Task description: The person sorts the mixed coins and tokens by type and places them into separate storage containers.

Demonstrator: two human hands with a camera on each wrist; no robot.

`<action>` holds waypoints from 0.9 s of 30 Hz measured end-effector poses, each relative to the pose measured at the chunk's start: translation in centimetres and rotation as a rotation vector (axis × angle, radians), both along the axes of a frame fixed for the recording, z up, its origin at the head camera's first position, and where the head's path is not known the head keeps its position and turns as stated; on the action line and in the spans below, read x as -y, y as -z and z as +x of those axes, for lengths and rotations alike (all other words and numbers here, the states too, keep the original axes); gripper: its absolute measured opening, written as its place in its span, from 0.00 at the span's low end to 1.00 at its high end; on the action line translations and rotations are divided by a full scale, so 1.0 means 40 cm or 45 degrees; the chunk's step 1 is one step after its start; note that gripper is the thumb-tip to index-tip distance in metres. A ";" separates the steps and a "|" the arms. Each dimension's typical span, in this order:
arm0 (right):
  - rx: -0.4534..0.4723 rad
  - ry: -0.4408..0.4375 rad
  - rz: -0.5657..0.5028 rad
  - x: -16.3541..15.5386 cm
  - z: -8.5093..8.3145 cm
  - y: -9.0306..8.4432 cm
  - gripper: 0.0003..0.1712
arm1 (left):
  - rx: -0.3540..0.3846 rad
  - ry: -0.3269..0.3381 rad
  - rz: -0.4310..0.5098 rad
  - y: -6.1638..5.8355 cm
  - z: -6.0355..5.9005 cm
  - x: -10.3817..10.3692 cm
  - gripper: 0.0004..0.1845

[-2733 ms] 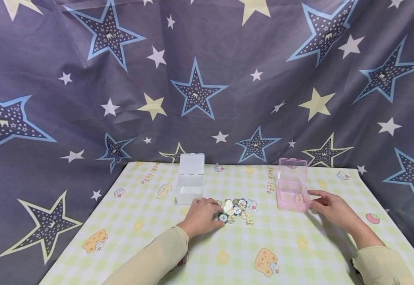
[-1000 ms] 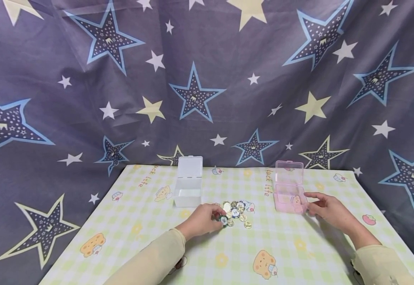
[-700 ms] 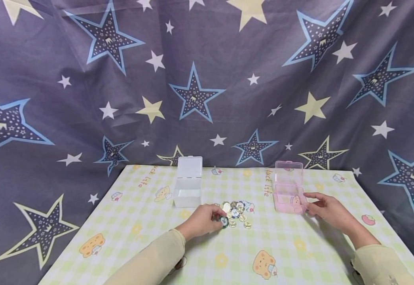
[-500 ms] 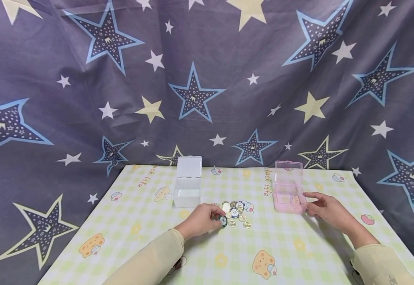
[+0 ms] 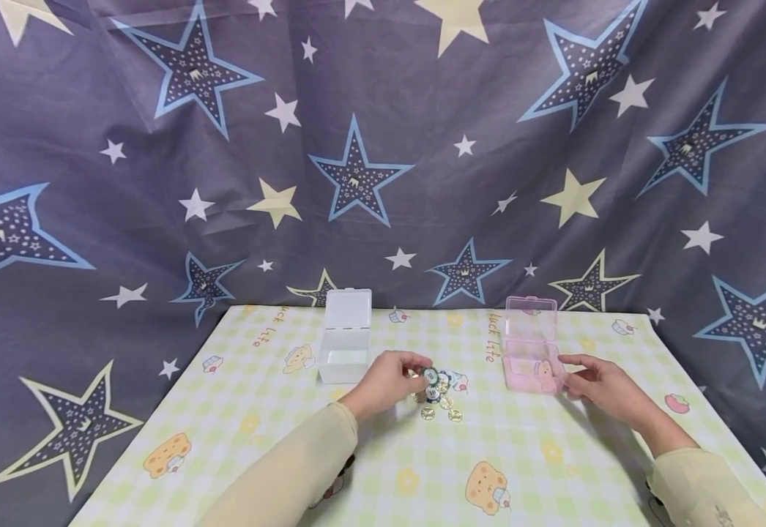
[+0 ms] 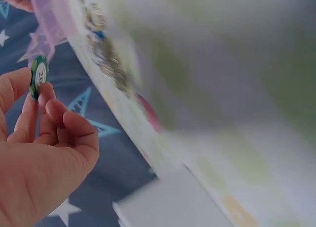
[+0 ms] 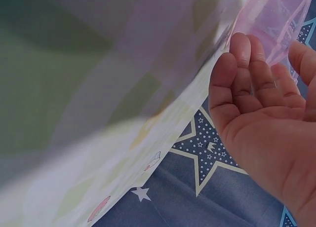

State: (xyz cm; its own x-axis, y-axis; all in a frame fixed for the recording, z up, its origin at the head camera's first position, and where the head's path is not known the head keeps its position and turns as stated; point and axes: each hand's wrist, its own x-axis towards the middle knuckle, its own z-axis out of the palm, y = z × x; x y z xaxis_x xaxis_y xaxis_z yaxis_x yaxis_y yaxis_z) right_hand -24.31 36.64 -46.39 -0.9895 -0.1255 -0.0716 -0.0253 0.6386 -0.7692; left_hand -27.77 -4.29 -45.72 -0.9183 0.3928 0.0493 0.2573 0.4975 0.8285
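Now the left hand pinches a round green-rimmed plastic chip above the coin pile; probably carry it level to the clear box at ten o'clock.

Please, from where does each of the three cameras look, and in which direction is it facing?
Head: from above, forward and down at the table; both forearms show.
Left wrist: beside the left hand, which pinches a green chip.
Right wrist: beside the right hand, by the pink box.
Shared: the chip also appears in the head view.
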 end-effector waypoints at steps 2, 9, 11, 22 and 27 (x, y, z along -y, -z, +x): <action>0.005 -0.001 0.002 -0.002 -0.002 0.002 0.32 | -0.006 0.000 0.043 -0.014 -0.007 -0.041 0.17; 0.002 -0.003 0.005 -0.009 -0.005 0.009 0.32 | 0.007 -0.011 0.159 -0.039 -0.022 -0.186 0.15; 0.003 0.001 -0.002 -0.010 -0.005 0.009 0.32 | 0.034 -0.013 0.190 -0.037 -0.024 -0.220 0.15; 0.020 0.009 -0.017 -0.007 -0.006 0.005 0.32 | 0.057 -0.096 0.260 0.004 -0.021 -0.345 0.13; 0.027 0.018 -0.013 -0.007 -0.007 0.006 0.32 | 0.006 -0.136 0.238 0.013 -0.022 -0.366 0.13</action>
State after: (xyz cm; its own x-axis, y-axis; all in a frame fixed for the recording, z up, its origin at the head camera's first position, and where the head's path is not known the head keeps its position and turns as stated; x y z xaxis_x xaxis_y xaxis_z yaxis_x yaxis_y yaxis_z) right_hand -24.60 36.90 -46.62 -0.9894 -0.1127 -0.0917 0.0001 0.6307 -0.7761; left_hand -28.65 10.35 -46.25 -0.9547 0.2774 0.1074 0.2068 0.3595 0.9100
